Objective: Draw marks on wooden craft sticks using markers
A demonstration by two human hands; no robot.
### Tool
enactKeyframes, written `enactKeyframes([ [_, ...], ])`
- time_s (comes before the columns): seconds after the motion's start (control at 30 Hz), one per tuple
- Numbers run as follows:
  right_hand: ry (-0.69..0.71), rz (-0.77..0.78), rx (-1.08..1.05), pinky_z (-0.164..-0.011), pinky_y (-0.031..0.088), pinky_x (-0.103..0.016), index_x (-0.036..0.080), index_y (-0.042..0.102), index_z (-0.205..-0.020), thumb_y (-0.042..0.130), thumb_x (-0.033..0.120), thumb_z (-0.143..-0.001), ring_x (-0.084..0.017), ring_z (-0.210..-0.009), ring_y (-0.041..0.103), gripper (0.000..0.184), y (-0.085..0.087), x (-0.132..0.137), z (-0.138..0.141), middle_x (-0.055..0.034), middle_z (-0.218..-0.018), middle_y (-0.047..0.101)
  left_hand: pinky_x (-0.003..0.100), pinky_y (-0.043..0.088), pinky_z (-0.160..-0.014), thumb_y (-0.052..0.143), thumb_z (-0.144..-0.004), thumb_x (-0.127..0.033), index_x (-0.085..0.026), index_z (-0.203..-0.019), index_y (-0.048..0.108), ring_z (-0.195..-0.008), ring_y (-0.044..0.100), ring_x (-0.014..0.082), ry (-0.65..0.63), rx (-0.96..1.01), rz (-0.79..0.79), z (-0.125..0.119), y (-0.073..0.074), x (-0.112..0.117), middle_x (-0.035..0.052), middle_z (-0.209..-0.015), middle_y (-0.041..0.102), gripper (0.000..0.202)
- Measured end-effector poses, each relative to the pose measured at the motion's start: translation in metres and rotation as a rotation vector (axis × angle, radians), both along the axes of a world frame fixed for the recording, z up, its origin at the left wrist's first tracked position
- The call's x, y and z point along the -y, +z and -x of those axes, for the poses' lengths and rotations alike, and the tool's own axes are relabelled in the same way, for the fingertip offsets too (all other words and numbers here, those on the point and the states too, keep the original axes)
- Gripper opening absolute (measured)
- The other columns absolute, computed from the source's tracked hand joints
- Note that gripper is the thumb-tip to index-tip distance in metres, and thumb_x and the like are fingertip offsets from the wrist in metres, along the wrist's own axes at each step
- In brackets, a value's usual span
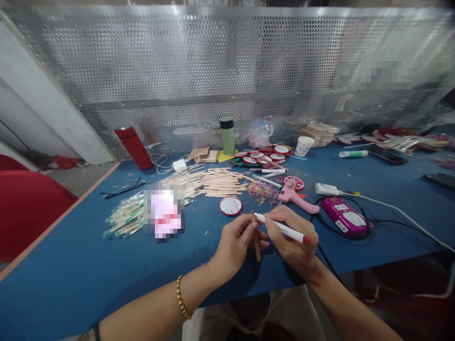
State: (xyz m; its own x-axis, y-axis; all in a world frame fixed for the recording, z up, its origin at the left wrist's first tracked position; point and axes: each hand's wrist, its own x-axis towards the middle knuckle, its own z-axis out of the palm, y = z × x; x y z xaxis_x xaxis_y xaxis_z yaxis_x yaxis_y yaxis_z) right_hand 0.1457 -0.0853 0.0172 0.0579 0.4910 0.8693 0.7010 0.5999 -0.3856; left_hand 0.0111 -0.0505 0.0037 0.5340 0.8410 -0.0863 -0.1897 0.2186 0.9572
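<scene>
My left hand (236, 241) pinches a wooden craft stick (257, 248) upright near the table's front edge. In my right hand (295, 237) is a white marker pen (284, 228) with a red end. Its tip meets or nearly meets the upper end of the stick; I cannot tell which. Just beyond my hands lies a round red-rimmed mirror-like disc (231, 205). Behind it spreads a pile of craft sticks (223, 182), beside a heap of coloured rubber bands (263, 190). A pink glue gun (296, 196) rests beyond my right hand.
A purple power strip (344, 218) with cables sits at right. At the back stand a red flask (134, 148), a green bottle (227, 136) and a paper cup (304, 146). Bagged sticks (128, 215) lie left, by a blurred-out bright object (165, 213). A perforated metal panel (213, 71) closes the rear.
</scene>
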Motion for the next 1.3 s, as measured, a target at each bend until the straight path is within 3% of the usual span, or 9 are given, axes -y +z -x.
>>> enactKeyframes([
  [1.3,-0.004,-0.012,0.011,-0.053,0.048,-0.021,0.020,0.059,-0.078,0.058,0.007,-0.087,-0.010,-0.055,0.058,0.016,-0.0015,-0.0001,-0.0009,0.0017,-0.065,0.062,0.029,0.057,-0.056,0.073,-0.066,-0.062,-0.017,-0.084,0.059,-0.057,0.069,0.0183,-0.001,0.003,0.024,0.0001,-0.0012,-0.0007,0.0002,-0.064,0.068,0.051],
])
